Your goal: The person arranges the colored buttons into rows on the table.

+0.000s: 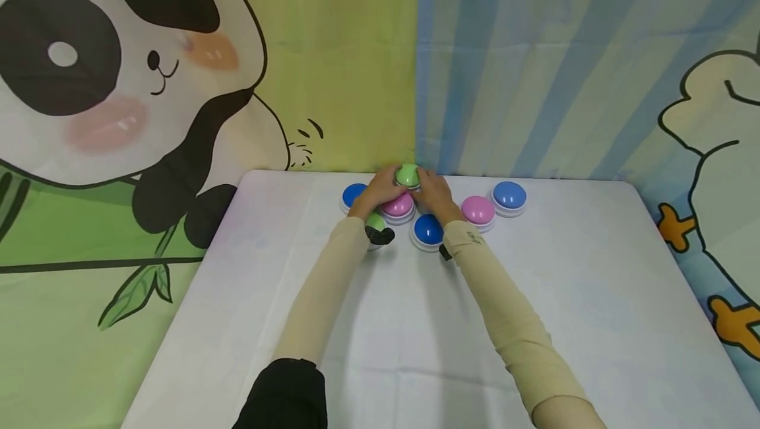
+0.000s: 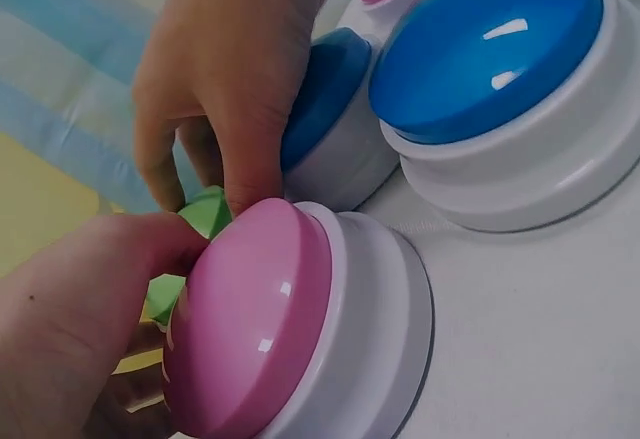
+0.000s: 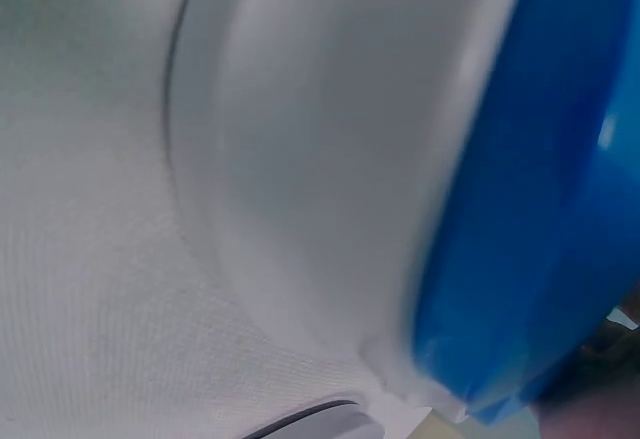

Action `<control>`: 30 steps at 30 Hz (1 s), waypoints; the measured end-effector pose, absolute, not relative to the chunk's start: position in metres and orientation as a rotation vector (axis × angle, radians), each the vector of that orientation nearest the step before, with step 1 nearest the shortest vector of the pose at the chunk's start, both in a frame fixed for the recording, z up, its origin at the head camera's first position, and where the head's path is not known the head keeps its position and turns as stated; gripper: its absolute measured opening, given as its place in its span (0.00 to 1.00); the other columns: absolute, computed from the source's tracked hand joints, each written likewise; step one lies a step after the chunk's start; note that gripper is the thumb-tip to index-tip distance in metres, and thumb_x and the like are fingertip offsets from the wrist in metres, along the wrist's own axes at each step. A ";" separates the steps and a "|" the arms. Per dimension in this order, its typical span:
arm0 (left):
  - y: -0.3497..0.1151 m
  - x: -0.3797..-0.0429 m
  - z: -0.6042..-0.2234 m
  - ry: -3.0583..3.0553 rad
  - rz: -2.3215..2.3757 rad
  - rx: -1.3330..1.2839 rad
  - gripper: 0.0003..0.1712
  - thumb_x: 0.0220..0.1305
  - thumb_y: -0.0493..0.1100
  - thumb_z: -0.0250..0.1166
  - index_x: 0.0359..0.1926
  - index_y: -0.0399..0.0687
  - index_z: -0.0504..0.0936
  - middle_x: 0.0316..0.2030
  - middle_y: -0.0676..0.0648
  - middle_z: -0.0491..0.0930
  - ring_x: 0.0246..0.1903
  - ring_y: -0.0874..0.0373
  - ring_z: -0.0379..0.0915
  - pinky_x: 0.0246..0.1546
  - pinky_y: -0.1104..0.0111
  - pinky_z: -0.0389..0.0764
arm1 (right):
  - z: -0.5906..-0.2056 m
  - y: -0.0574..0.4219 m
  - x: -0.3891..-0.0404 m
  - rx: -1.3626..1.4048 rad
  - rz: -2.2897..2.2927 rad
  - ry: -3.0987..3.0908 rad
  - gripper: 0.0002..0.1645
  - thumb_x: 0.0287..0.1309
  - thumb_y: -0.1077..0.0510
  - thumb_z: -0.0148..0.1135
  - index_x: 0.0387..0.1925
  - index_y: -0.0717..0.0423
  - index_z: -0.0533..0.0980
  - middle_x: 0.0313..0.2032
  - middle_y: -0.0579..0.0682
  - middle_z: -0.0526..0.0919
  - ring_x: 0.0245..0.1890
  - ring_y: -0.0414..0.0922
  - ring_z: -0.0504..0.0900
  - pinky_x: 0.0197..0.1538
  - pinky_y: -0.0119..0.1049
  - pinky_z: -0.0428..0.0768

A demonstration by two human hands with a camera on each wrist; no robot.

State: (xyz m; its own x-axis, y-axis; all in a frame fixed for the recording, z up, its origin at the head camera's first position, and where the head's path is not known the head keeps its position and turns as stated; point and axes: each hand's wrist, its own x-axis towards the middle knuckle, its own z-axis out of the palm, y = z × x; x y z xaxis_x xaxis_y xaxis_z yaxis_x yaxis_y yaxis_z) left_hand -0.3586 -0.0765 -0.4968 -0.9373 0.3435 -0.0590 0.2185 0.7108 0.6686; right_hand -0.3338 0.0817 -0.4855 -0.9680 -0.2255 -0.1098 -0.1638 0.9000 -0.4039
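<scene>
At the table's back edge, both hands grip a green domed push button [image 1: 408,174] on a white base, one from each side. My left hand [image 1: 379,190] has its thumb and fingers around the left side. Curled fingers of my right hand [image 1: 436,195] hold the right side. In the left wrist view the green button [image 2: 207,211] shows only in part, behind a pink push button [image 2: 255,319]. That pink button [image 1: 396,205] stands just in front of the held one. A blue push button [image 1: 429,228] sits under the right wrist and fills much of the right wrist view.
Beside the left forearm are another blue button [image 1: 353,192] and a second green button [image 1: 375,220], partly covered by a black wrist strap [image 1: 380,235]. Right of the right hand stand a pink button [image 1: 477,210] and a blue button [image 1: 509,195]. Printed curtains hang behind the white table [image 1: 398,323].
</scene>
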 end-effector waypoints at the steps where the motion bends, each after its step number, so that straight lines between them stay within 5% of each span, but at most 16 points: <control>1: -0.075 -0.359 -0.497 2.735 1.041 0.452 0.38 0.58 0.47 0.61 0.66 0.41 0.58 0.64 0.41 0.64 0.63 0.48 0.61 0.65 0.59 0.63 | -0.485 0.081 -0.334 -0.284 -0.592 2.911 0.38 0.61 0.49 0.55 0.67 0.56 0.53 0.62 0.61 0.65 0.62 0.57 0.64 0.66 0.50 0.62; 15: -0.067 -0.357 -0.497 2.757 1.050 0.387 0.38 0.57 0.47 0.62 0.66 0.45 0.58 0.64 0.43 0.64 0.62 0.50 0.62 0.64 0.60 0.64 | -0.490 0.077 -0.334 -0.269 -0.624 2.950 0.36 0.62 0.54 0.52 0.68 0.57 0.52 0.61 0.63 0.66 0.64 0.57 0.62 0.70 0.48 0.54; 30: -0.070 -0.358 -0.499 2.754 1.117 0.410 0.40 0.56 0.48 0.64 0.67 0.46 0.58 0.65 0.44 0.62 0.63 0.50 0.60 0.64 0.58 0.63 | -0.493 0.081 -0.336 -0.296 -0.658 2.949 0.35 0.63 0.52 0.51 0.68 0.53 0.52 0.60 0.62 0.64 0.60 0.58 0.66 0.66 0.51 0.62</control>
